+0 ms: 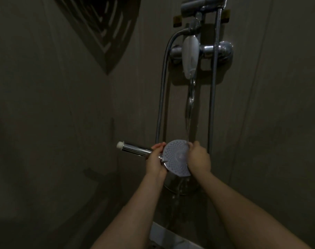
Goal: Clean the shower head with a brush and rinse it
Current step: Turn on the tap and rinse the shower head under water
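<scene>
Shower head (174, 157): face up, under the water stream (189, 108) falling from 12 o'clock.
Left hand (155, 161): fingers curled round its neck.
Right hand (198, 158): grips the rim at 3 o'clock.

Your left hand (155, 161) left of the shower head (176, 158), your right hand (199, 159) right of it, the tap (190, 56) above, hoses (161, 97) either side.

Single view only, head camera, wide-angle. Camera sitting on person's head, looking forward and slightly down toward wall corner. Both forearms reaching in from bottom edge. Left hand (155, 159) and right hand (199, 158) appearing near frame centre, shower head (174, 157) between them, at arm's length. Wall tap (190, 56) showing higher, further away. Edges bending from wide lens. No second view sharing scene.
</scene>
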Motion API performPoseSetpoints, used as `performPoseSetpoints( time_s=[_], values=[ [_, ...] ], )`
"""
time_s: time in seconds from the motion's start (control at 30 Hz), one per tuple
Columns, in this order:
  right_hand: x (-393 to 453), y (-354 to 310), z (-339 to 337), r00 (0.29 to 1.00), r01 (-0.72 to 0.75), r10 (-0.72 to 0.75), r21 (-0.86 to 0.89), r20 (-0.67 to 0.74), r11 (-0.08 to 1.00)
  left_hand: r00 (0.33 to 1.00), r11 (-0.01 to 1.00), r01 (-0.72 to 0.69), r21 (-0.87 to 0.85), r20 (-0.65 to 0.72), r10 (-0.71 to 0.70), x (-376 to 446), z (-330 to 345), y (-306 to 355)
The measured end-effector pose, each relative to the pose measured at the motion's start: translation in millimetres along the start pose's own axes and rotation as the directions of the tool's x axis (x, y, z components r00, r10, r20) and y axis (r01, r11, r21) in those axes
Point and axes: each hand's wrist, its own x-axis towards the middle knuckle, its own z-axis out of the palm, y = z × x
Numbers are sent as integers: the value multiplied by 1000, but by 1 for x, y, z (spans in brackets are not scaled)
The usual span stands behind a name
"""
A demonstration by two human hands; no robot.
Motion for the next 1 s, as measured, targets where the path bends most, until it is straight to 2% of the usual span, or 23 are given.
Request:
performPoseSetpoints(
  time_s=[0.17, 0.27, 0.3, 0.33, 0.4, 0.43, 0.47, 0.57, 0.63, 0.7, 0.77, 0.83, 0.93, 1.0],
  values=[
    [-7, 2, 6, 993, 118, -118, -102, 4, 988, 1000, 999, 12, -45, -22, -13, 1, 1, -4],
    [1, 8, -7, 997, 63, -63, 13, 36, 998, 1000, 1000, 7, -27, -21, -7, -1, -1, -10],
    [3, 10, -9, 999, 26, -31, 132, 36, 991, 1000, 999, 9, -32, -27, -10, -2, -2, -10],
    [1, 11, -11, 998, -37, 16, 317, 66, 948, 999, 999, 9, -44, -43, -11, -3, -2, -10],
    [-10, 8, -9, 960, -236, 60, 671, 275, 703, 995, 998, -24, -62, -101, 17, -1, 0, -8],
    [-16, 6, -4, 922, -335, 44, 734, 385, 591, 992, 997, -39, -71, -126, 30, 2, 2, -7],
    [-20, 6, 0, 896, -396, 41, 754, 442, 524, 990, 996, -43, -83, -137, 31, 3, 4, -8],
    [-14, 8, 8, 909, -417, 162, 828, 384, 375, 998, 995, 22, -98, -52, -27, 5, 7, -13],
    [-4, 10, 5, 913, -391, 258, 857, 315, 336, 996, 991, 89, -103, 19, -88, 1, 1, -12],
    [7, 17, 0, 914, -355, 322, 874, 248, 333, 992, 992, 117, -51, -33, -119, 2, -11, -7],
    [10, 21, -4, 915, -341, 338, 872, 222, 352, 983, 995, 102, 23, -154, -97, 4, -23, 1],
    [7, 20, -4, 922, -330, 339, 839, 188, 433, 966, 998, 57, 19, -253, -51, 6, -29, 5],
    [-1, 15, 5, 943, -233, 330, 791, 42, 566, 919, 996, -64, -54, -392, 38, 10, -30, 5],
    [-4, 10, 8, 958, -166, 285, 777, -17, 607, 857, 994, -104, 21, -506, 100, 14, -34, 6]
  ],
)
